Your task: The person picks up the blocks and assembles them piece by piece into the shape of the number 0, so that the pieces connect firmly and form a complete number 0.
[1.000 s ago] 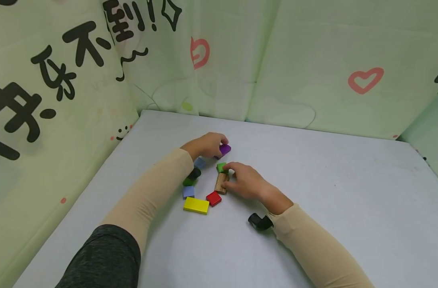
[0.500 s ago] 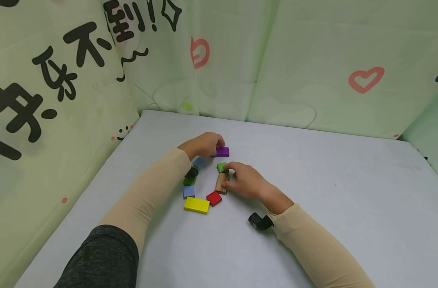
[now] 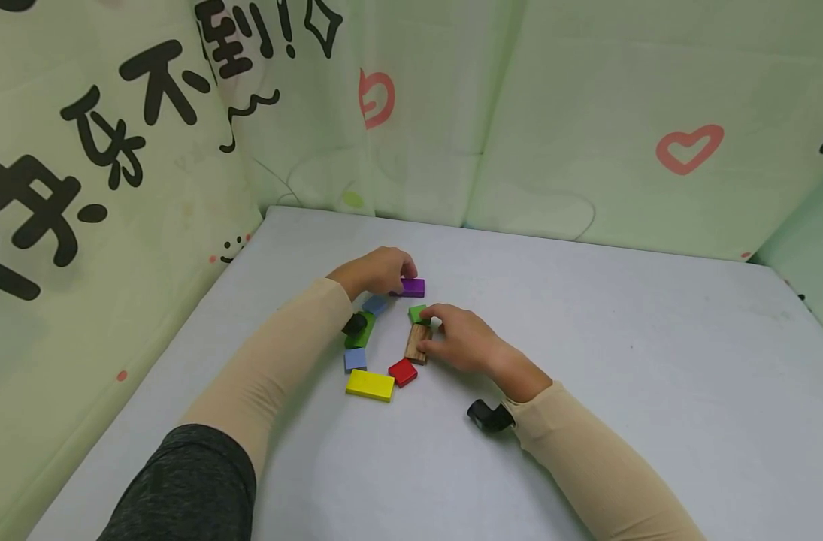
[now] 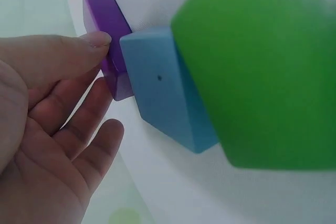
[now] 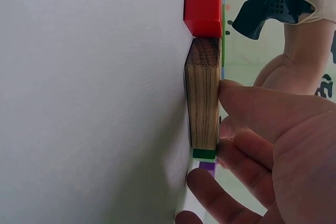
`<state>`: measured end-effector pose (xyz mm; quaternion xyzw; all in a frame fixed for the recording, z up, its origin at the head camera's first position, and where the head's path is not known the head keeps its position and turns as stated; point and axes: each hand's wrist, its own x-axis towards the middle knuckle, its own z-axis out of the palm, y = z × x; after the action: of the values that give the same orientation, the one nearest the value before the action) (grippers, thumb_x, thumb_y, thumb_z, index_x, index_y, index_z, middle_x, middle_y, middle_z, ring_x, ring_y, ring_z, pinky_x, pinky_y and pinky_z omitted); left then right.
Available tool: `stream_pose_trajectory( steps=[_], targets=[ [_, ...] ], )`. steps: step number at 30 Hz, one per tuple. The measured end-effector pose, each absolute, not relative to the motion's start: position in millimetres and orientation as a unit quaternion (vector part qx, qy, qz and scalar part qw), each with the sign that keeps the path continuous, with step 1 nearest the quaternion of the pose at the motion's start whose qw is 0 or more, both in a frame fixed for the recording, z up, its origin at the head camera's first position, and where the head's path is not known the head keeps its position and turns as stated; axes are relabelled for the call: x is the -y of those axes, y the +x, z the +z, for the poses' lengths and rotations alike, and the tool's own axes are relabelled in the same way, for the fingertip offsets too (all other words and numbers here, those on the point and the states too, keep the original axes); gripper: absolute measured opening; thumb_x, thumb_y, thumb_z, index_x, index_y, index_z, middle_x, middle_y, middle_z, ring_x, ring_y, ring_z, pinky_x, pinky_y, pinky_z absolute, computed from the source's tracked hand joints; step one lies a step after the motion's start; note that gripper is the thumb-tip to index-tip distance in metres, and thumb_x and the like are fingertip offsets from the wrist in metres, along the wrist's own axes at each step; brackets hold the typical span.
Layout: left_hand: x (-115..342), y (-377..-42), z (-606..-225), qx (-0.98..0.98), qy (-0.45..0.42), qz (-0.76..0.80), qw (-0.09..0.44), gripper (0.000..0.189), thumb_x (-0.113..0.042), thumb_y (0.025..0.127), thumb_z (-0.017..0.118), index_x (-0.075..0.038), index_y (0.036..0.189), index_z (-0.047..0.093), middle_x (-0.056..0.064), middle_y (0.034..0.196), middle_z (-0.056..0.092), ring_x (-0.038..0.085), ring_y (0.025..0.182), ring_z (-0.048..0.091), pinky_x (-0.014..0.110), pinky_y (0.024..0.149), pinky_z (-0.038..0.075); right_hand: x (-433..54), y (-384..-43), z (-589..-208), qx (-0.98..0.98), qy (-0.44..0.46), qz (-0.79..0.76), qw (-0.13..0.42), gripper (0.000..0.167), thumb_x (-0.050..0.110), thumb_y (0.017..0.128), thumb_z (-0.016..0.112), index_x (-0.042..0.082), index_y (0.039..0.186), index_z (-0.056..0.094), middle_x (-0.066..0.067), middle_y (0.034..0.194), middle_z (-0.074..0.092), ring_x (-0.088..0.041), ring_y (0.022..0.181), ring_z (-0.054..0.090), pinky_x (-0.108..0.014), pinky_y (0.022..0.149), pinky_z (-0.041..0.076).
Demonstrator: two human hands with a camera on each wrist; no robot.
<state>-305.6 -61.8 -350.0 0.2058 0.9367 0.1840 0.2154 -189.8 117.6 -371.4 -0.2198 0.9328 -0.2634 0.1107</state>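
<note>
At the far end of a loose ring of blocks, my left hand point(image 3: 373, 270) pinches a purple block point(image 3: 413, 288). The left wrist view shows the thumb on the near face of the purple block point(image 4: 107, 27), whose end is close to a blue block point(image 4: 157, 77). A larger green block point(image 4: 262, 72) fills that view's right side. My right hand point(image 3: 467, 338) has its thumb at the wooden block point(image 5: 203, 103) and its index finger by the small green block point(image 3: 418, 314). Its other fingers hang loosely curled beside them.
Nearer the front lie a red block point(image 3: 403, 373), a yellow block point(image 3: 370, 385) and another blue block point(image 3: 355, 360). The blocks rest on a white table point(image 3: 587, 391), with a printed curtain point(image 3: 553, 113) behind and at the left.
My left hand has turned the purple block straighter and slid it left, toward the far blue block. My right hand has stayed in place.
</note>
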Motion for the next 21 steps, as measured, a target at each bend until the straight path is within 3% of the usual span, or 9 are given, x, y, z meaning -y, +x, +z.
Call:
stream_pose_trajectory(
  steps=[21],
  targets=[
    [63.6,-301.1,-349.9,-0.935,0.212,0.152,0.242,0.036,-0.005,0.094,0.068,-0.008,0.130,0.063,0.009,0.126,0.061,0.022,0.108,0.055,0.034,0.099,0.048,-116.5,-189.8,-370.4,-0.932,-0.219,-0.266,0.115,0.049,0.023,0.094,0.071,0.002,0.136,0.056,-0.013,0.136,0.058,-0.031,0.114,0.059,-0.045,0.098,0.048]
  ],
)
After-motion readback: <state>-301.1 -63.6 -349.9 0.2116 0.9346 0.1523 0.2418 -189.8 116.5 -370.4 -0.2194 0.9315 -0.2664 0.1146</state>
